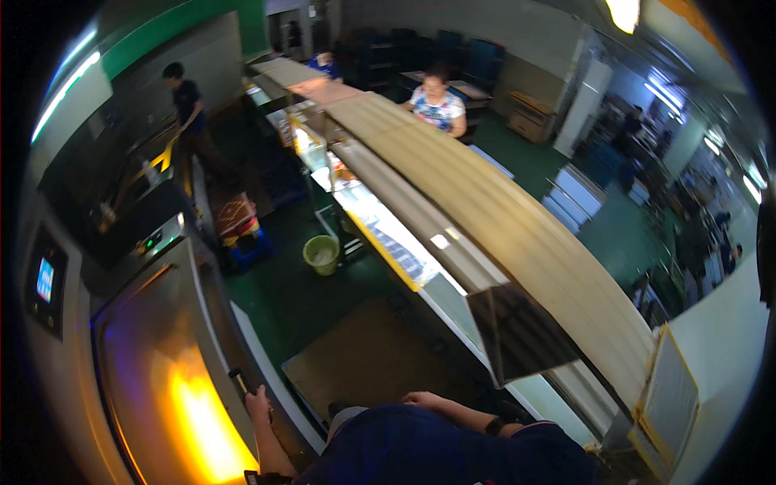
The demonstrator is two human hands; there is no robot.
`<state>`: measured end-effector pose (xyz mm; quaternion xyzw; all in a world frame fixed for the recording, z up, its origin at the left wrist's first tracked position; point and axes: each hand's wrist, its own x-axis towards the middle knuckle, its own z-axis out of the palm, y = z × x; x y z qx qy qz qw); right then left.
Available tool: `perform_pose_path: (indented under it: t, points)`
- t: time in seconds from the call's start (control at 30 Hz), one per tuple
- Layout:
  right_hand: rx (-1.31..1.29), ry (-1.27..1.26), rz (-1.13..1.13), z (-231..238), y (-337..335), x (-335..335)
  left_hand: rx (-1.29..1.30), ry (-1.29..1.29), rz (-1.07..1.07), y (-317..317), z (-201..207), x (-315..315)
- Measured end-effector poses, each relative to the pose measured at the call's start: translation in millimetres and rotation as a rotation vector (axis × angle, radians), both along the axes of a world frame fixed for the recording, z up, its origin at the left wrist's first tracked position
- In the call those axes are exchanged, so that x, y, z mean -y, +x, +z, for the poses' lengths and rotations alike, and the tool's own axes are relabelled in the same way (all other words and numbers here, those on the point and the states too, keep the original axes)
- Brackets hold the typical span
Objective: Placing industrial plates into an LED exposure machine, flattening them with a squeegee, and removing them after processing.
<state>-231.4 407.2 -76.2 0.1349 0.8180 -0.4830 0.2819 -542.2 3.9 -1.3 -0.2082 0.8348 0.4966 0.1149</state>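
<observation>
My left hand [259, 404] is closed around a black handle [237, 378] at the edge of a large metal machine [182, 323] on my left. A bright yellow-orange glow [202, 412] shows on the machine's smooth, shiny front panel. Against the front of my dark blue shirt, my right hand [422, 399] hangs loosely, its fingers partly stretched, with nothing visible in them. A dark watch [495, 426] sits on the right wrist.
A control screen [45, 280] is on the left. A long lit workbench [388, 234] under a tan cover [485, 194] runs away on the right. A green bucket [322, 255] and a brown floor mat [372, 347] lie between. Co-workers [440, 101] stand farther off.
</observation>
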Motion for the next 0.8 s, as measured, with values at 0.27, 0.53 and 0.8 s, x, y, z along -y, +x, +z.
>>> perform_pose_path:
  t: [0.27,0.53,0.8]
  points:
    - [0.514,0.182,-0.649,-25,263,25,-0.443,-1.062,-0.346,45,40,-54]
    - [0.374,-1.007,-1.715,-29,325,209,0.046,-0.499,-1.632,83,5,-212]
    - [0.53,-0.54,-1.346,-89,308,306,0.509,-0.931,-2.12,-2,-95,-182]
